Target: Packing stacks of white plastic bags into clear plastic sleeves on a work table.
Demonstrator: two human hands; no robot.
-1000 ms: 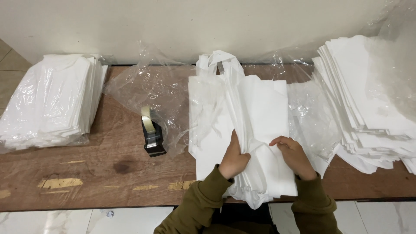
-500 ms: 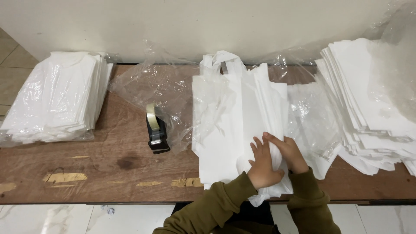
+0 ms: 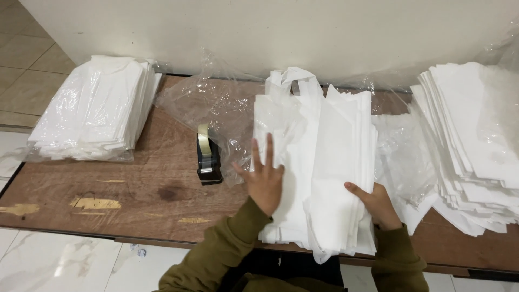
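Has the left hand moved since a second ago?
Yes. The left hand has left the right hand and slid toward the tape dispenser, now flat on the white bags.

white handled bags (image 3: 324,157) stacked flat, overhanging table's near edge.

both arms reach in from the near edge in olive-green sleeves, the forearms angled slightly toward each other. the left hand (image 3: 265,181) lies flat, palm down, its fingers (image 3: 268,151) spread wide and pointing to the far side, thumb out to the left. the right hand (image 3: 377,203) sits further right and slightly nearer, curled, knuckles up, thumb pointing left.
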